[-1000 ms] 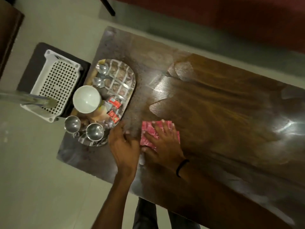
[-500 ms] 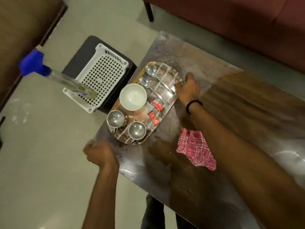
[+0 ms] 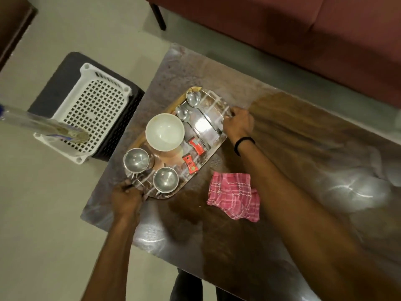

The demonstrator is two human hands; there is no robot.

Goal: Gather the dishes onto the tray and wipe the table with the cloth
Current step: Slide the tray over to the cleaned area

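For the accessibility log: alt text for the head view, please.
Both hands, left hand and right hand, grip opposite ends of a steel tray holding a white bowl, two steel cups, two spoons and two red sachets. A red checked cloth lies beside it on the wooden table.

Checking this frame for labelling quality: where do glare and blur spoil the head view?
Head view: dim room light; bright glare streaks on the table at right and near its front edge; the right forearm is motion-smeared; the steel tray mirrors light beside the spoons; the bowl and checked cloth stay readable.
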